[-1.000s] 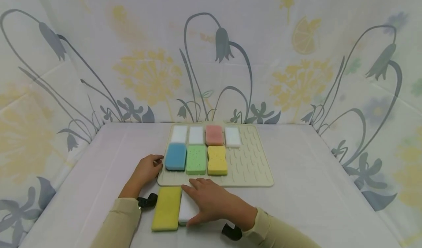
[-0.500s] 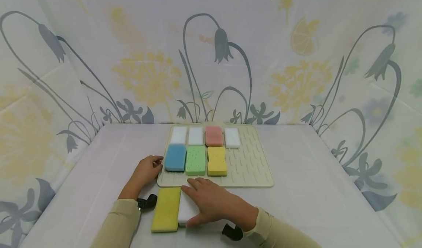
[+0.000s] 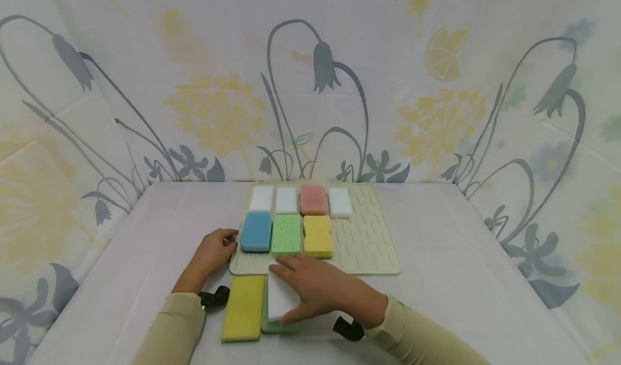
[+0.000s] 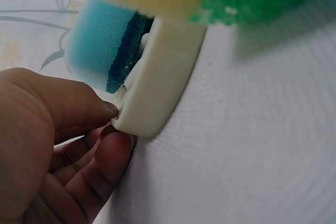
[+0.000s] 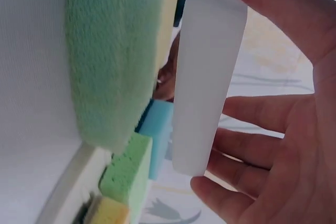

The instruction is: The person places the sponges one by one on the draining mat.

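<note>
My right hand [image 3: 315, 284] grips a white melamine sponge [image 3: 281, 300] between thumb and fingers, seen edge-on in the right wrist view. The white sponge is raised above a pale green sponge [image 3: 277, 327], whose edge shows below it. My left hand [image 3: 213, 254] pinches the left edge of a cream drying mat [image 3: 366, 241], thumb on top and a finger against its side in the left wrist view. A blue sponge [image 3: 257, 231] with a dark layer lies on the mat by the left fingers. A yellow sponge [image 3: 244, 308] lies in front of the mat.
On the mat's back row are white sponges [image 3: 339, 202] and a pink sponge [image 3: 312, 199]. A speckled green sponge [image 3: 286, 234] and a notched yellow sponge [image 3: 317, 236] lie right of the blue one. A flowered cloth [image 3: 310, 111] hangs behind the table.
My right hand has lifted the white sponge and shifted it slightly right and away, uncovering the pale green sponge's edge. The left hand stays at the mat's edge.
</note>
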Tool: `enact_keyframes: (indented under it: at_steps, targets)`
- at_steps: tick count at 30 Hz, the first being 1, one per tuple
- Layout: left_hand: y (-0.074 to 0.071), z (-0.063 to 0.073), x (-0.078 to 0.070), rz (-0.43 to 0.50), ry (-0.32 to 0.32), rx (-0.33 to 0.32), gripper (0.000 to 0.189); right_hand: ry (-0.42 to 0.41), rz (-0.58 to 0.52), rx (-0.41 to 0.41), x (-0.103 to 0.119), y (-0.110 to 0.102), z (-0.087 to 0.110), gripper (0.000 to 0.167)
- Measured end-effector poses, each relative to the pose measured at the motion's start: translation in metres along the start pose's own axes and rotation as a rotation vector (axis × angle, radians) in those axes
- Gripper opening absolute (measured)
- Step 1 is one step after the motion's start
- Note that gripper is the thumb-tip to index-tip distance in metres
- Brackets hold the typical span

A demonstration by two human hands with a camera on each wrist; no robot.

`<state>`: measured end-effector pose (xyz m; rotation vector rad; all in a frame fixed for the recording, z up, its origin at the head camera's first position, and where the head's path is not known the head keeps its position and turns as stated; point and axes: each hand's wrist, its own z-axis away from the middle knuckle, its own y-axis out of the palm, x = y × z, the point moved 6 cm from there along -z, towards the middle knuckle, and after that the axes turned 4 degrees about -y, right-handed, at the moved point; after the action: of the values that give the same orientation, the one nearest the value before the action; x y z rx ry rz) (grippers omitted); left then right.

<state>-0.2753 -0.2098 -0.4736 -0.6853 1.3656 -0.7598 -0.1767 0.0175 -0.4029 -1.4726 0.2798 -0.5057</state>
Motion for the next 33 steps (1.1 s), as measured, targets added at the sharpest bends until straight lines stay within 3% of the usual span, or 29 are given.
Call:
enact_keyframes:
  at_steps: [10,33]
  targets:
    - [0.001,0.002,0.005,-0.01,-0.004,0.005,0.04,-0.009,0.009,-0.017,-0.009,-0.013,0.006,0.096]
    - [0.0,-0.001,0.002,-0.011,-0.004,0.004,0.04,0.079,-0.046,-0.032,-0.049,-0.036,0.035,0.086]
